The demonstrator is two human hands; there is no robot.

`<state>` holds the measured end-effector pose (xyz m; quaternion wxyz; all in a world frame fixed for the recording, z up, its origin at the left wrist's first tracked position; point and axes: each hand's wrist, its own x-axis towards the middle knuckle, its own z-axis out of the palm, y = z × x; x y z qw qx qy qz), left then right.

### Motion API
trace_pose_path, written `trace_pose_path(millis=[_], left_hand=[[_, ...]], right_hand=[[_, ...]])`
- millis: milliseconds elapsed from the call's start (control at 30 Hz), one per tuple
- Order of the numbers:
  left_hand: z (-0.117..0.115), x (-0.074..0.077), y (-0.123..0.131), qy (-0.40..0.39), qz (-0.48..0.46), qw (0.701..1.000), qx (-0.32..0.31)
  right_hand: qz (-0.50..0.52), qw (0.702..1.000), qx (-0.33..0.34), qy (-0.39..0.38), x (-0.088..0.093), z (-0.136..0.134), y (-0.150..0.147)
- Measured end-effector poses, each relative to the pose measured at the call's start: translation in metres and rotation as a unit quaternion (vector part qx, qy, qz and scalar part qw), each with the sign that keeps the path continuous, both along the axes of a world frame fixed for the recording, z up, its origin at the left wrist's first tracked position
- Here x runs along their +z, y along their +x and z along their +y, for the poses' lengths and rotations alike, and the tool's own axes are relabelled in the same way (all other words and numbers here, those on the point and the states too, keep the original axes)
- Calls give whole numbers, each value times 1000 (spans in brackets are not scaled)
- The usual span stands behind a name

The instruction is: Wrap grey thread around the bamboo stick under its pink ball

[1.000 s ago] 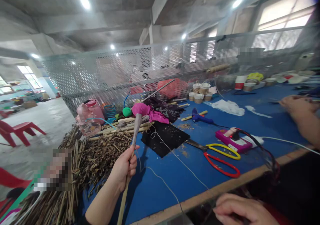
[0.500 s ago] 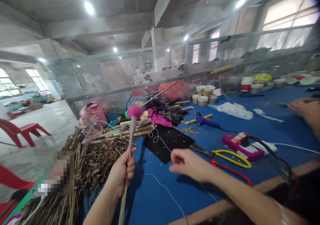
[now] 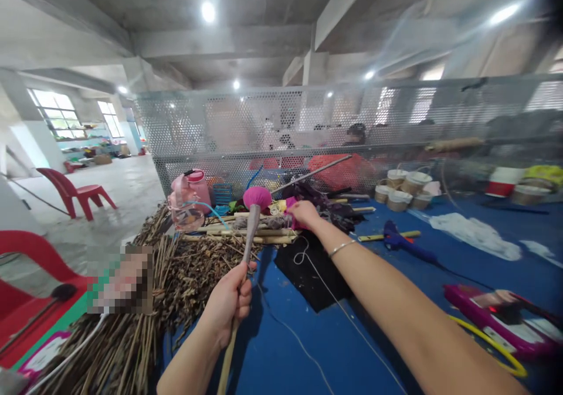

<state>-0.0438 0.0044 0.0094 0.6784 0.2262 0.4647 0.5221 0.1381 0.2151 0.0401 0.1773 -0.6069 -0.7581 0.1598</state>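
My left hand (image 3: 229, 302) is closed round a thin wooden stick (image 3: 248, 242) that stands upright over the blue table (image 3: 308, 348). The stick's top carries a round pink fabric ball (image 3: 257, 197). My right arm stretches forward across the table, and my right hand (image 3: 302, 214) is closed on a piece of pink cloth (image 3: 291, 203) lying among dark fabric at the far side. A thin white string (image 3: 303, 254) trails over a black cloth (image 3: 308, 272) below my right wrist.
A heap of dry brown stalks (image 3: 145, 301) fills the table's left end. A pink water jug (image 3: 187, 198), a blue glue gun (image 3: 400, 242), paper cups (image 3: 407, 187), a pink box (image 3: 492, 319) and a yellow scissor handle (image 3: 492, 348) lie around. A perforated metal screen (image 3: 308, 125) backs the table. Red chairs (image 3: 73, 193) stand left.
My right hand rose from the table's near edge and reached forward to the pink cloth. The view turned left and up. My left hand kept hold of the stick.
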Motion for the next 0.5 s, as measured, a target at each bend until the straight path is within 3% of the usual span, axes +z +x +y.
trace_pose_path(millis=[167, 333, 433, 500], left_hand=[[2, -3, -2, 1, -4, 1000, -7], [0, -4, -2, 9, -1, 1000, -11], [0, -3, -1, 15, 0, 1000, -13], [0, -3, -1, 13, 1, 1000, -13]], right_hand=[[201, 979, -31, 13, 51, 22, -11], [357, 934, -14, 25, 100, 18, -13], [429, 903, 2, 34, 110, 11, -4], [349, 937, 15, -29, 101, 6, 7]])
